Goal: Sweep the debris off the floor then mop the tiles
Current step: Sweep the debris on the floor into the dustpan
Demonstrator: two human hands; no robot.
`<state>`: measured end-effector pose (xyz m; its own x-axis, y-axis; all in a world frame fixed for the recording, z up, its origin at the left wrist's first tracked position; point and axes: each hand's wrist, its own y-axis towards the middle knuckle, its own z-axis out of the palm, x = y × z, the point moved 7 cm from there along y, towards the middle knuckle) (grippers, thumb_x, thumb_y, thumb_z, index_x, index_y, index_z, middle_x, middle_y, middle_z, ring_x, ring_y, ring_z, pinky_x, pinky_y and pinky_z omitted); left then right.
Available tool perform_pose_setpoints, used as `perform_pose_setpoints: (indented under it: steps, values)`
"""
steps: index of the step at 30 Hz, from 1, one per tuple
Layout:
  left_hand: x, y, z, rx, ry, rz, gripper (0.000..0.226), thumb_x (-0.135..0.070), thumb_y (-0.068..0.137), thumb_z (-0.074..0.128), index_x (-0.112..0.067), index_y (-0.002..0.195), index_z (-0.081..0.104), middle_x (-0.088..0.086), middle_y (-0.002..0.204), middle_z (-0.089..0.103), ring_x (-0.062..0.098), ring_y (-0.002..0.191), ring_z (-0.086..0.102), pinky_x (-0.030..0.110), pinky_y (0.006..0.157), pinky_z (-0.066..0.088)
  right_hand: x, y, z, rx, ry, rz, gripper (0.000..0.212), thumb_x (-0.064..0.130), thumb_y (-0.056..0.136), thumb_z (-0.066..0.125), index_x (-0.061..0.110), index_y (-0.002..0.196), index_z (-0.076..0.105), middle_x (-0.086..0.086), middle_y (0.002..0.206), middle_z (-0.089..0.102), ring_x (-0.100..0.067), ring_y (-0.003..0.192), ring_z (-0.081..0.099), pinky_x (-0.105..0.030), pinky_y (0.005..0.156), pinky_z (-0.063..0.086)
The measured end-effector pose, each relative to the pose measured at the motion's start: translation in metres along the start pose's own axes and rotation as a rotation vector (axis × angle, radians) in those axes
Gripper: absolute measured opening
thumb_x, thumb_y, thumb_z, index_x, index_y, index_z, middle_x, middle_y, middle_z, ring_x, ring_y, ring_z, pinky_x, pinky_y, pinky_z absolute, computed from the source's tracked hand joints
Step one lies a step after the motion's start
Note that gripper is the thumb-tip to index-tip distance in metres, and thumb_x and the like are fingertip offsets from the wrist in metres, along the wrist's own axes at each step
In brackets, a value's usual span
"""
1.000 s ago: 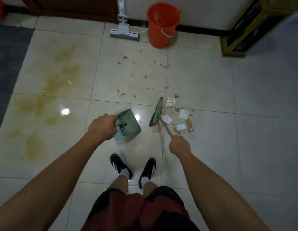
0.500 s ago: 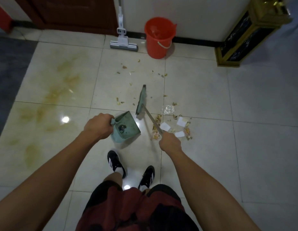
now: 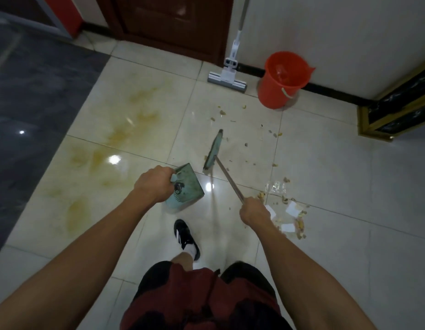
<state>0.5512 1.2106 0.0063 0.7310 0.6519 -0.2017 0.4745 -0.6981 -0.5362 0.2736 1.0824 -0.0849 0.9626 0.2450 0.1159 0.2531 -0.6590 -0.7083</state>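
Observation:
My left hand [image 3: 154,184] grips the handle of a green dustpan [image 3: 186,188], held just above the cream tiles. My right hand [image 3: 254,213] grips the thin stick of a green broom [image 3: 214,151], whose head reaches forward onto the floor among scattered crumbs [image 3: 247,144]. A gathered pile of debris [image 3: 288,215] with white paper scraps and a clear wrapper lies to the right of my right hand. Yellow-brown stains [image 3: 126,136] mark the tiles on the left. A white flat mop [image 3: 227,78] and an orange bucket [image 3: 281,79] stand at the far wall.
A dark wooden door [image 3: 173,25] is behind the mop. A black and gold cabinet [image 3: 397,110] stands at the far right. Dark grey flooring [image 3: 35,96] runs along the left. My black shoe [image 3: 185,236] steps on the tiles below the dustpan.
The broom head has swung from the debris pile leftward and forward to the scattered crumbs. I have stepped closer to the wall, and the pile now lies to my right.

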Motion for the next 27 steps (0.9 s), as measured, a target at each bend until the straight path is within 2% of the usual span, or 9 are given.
perform_pose_setpoints:
  steps: [3,7,9,12,15,21,24,27]
  values:
    - [0.033,0.015,-0.023,-0.002,-0.022,-0.028,0.02,-0.024,0.086,0.06,-0.025,0.104,0.069,0.004,0.094,0.068,0.026,0.079,0.062,0.034,0.071,0.055,0.045,0.014,-0.005,0.006,-0.022,-0.024,0.031,0.021,0.095,0.046,0.012,0.122,0.059,-0.009,0.111,0.065,-0.026,0.097,0.064,-0.03,0.07,0.045]
    - [0.066,0.033,-0.045,-0.006,-0.019,-0.076,0.027,-0.017,0.086,0.056,-0.029,0.107,0.068,0.0,0.086,0.059,0.025,0.076,0.057,0.031,0.065,0.046,0.091,0.033,-0.006,0.026,-0.014,-0.076,0.032,0.02,0.094,0.045,0.011,0.12,0.06,-0.009,0.105,0.064,-0.026,0.085,0.062,-0.03,0.071,0.051]
    - [0.078,0.044,-0.052,-0.012,-0.021,-0.099,0.027,-0.016,0.086,0.055,-0.029,0.105,0.067,-0.001,0.085,0.058,0.025,0.075,0.057,0.031,0.063,0.044,0.111,0.046,-0.007,0.044,-0.034,-0.098,0.03,0.019,0.094,0.045,0.011,0.118,0.06,-0.009,0.104,0.064,-0.024,0.08,0.059,-0.03,0.068,0.048]
    - [0.092,0.056,-0.062,-0.012,-0.011,-0.125,0.026,-0.014,0.084,0.055,-0.027,0.103,0.067,0.002,0.088,0.063,0.026,0.076,0.06,0.031,0.061,0.044,0.139,0.065,-0.012,0.068,-0.061,-0.128,0.026,0.019,0.096,0.045,0.014,0.117,0.058,-0.007,0.107,0.063,-0.023,0.082,0.058,-0.031,0.067,0.046]
    - [0.101,0.067,-0.074,-0.016,-0.033,-0.155,0.027,-0.015,0.085,0.055,-0.029,0.104,0.069,0.003,0.091,0.067,0.026,0.078,0.063,0.03,0.063,0.046,0.163,0.084,-0.017,0.108,-0.044,-0.166,0.027,0.019,0.095,0.046,0.013,0.118,0.06,-0.008,0.11,0.064,-0.025,0.092,0.063,-0.031,0.072,0.05]
    - [0.097,0.1,-0.098,-0.018,-0.026,-0.217,0.012,-0.018,0.09,0.062,-0.027,0.096,0.068,0.001,0.084,0.063,0.025,0.075,0.06,0.031,0.065,0.045,0.184,0.128,-0.035,0.171,-0.029,-0.197,0.027,0.021,0.097,0.049,0.012,0.12,0.059,-0.009,0.111,0.063,-0.027,0.096,0.065,-0.035,0.078,0.054]
    - [0.083,0.12,-0.105,-0.004,-0.015,-0.227,0.013,-0.016,0.09,0.06,-0.028,0.092,0.065,0.002,0.086,0.065,0.026,0.077,0.062,0.031,0.067,0.047,0.178,0.146,-0.047,0.185,-0.024,-0.178,0.025,0.018,0.096,0.051,0.01,0.118,0.059,-0.009,0.11,0.063,-0.027,0.097,0.065,-0.035,0.078,0.054]
    - [0.069,0.136,-0.107,0.005,-0.004,-0.206,0.016,-0.014,0.086,0.057,-0.027,0.093,0.066,0.005,0.087,0.064,0.029,0.077,0.062,0.032,0.067,0.048,0.166,0.157,-0.058,0.18,-0.024,-0.146,0.023,0.011,0.093,0.052,0.007,0.114,0.061,-0.008,0.101,0.063,-0.025,0.089,0.065,-0.037,0.081,0.056]
